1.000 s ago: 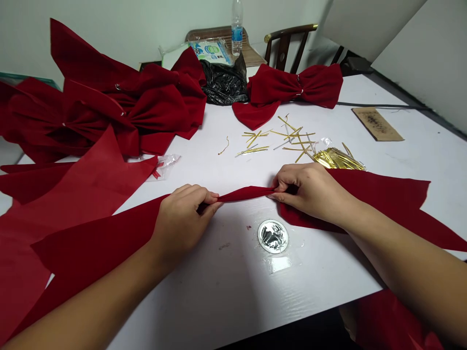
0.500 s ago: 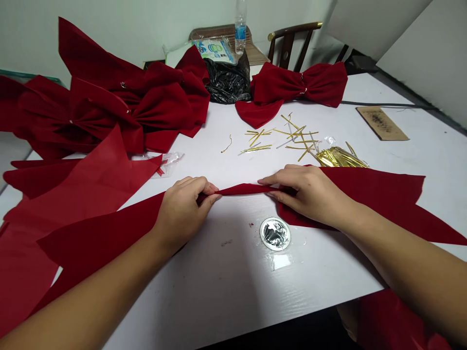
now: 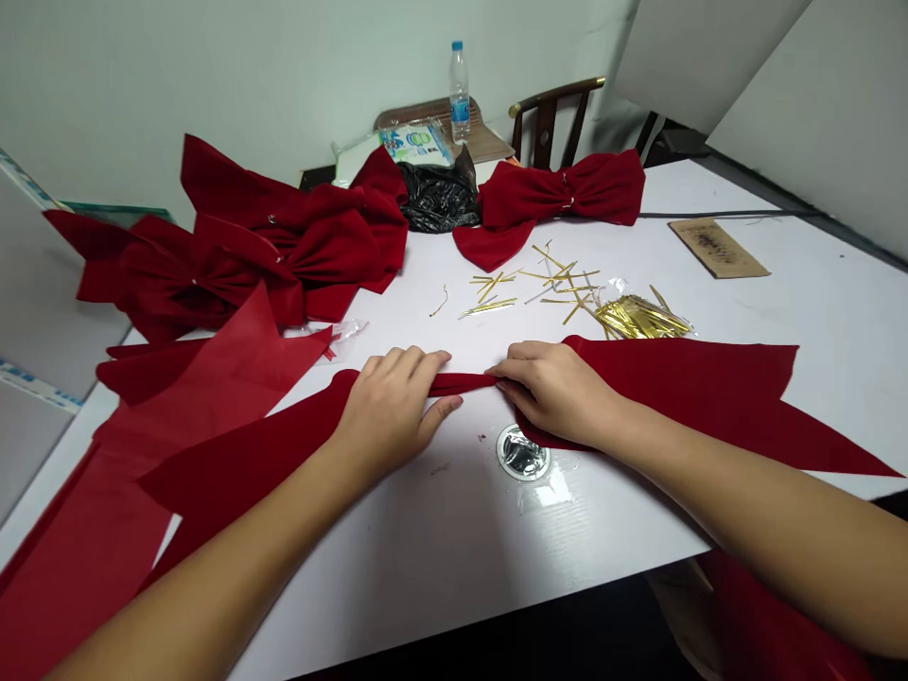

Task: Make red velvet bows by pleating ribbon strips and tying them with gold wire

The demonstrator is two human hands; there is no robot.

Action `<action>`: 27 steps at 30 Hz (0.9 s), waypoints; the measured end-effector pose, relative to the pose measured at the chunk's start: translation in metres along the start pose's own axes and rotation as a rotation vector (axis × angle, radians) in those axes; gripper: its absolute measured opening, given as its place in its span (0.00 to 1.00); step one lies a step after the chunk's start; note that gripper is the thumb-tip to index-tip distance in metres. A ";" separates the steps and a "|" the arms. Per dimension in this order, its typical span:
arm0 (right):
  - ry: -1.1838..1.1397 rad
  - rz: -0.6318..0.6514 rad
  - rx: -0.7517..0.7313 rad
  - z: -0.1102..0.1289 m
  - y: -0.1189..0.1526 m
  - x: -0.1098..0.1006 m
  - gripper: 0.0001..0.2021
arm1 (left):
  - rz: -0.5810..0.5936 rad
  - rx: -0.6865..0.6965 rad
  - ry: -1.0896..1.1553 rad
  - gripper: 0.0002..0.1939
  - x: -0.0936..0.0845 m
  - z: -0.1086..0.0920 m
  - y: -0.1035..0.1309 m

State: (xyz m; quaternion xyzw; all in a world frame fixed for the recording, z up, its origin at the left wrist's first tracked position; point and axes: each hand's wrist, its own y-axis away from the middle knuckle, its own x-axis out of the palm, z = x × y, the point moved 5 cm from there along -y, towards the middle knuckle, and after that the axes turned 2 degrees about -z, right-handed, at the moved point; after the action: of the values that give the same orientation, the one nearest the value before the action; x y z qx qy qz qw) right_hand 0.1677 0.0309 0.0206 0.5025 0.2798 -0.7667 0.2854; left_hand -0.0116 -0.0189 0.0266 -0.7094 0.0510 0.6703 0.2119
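Observation:
A long dark red velvet ribbon with notched ends lies across the white table, its middle gathered into a narrow strip. Around that strip on the left, my left hand has its thumb and index finger spread apart, with the strip passing between them; the palm covers part of the cloth. My right hand pinches the strip between thumb and fingers, just right of the left fingertips. Beneath the right hand, a round metal-rimmed disc sits in the tabletop, partly covered by the velvet.
Several finished red bows are piled at the back left, with another bow at the back right. Gold twist ties lie beyond my hands. A black plastic bag, a water bottle and a cardboard piece are farther back.
My left thumb and index finger have parted from their pinch and moved right along the strip. The hands are closer together, and my right fingers have closed on the strip. The view has shifted.

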 end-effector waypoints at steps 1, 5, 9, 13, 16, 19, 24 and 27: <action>0.007 0.002 -0.002 0.000 -0.001 0.000 0.13 | 0.015 0.013 -0.015 0.21 -0.001 -0.004 -0.003; -0.013 -0.019 -0.010 -0.001 -0.002 0.001 0.13 | 0.017 0.064 -0.088 0.12 -0.010 -0.020 -0.016; -0.109 -0.069 -0.001 -0.005 -0.001 0.001 0.13 | 0.040 0.002 -0.144 0.04 -0.014 -0.030 -0.023; -0.190 -0.124 -0.029 -0.009 0.001 -0.002 0.16 | 0.054 -0.085 0.104 0.04 -0.003 -0.029 -0.022; -0.215 -0.139 -0.055 -0.012 0.002 -0.005 0.15 | -0.061 -0.074 0.245 0.06 0.004 -0.021 -0.019; -0.275 -0.140 -0.081 -0.014 0.001 -0.009 0.15 | -0.115 -0.001 0.308 0.06 0.009 -0.015 -0.016; -0.320 -0.107 -0.116 -0.017 0.001 -0.012 0.11 | -0.166 0.017 0.337 0.05 0.011 -0.011 -0.015; -0.317 -0.115 -0.175 -0.019 0.001 -0.013 0.10 | -0.190 0.028 0.367 0.05 0.012 -0.011 -0.015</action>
State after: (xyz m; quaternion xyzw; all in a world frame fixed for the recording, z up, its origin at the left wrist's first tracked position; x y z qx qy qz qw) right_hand 0.1843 0.0456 0.0262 0.3316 0.3253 -0.8241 0.3242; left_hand 0.0054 -0.0071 0.0188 -0.8182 0.0309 0.5061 0.2710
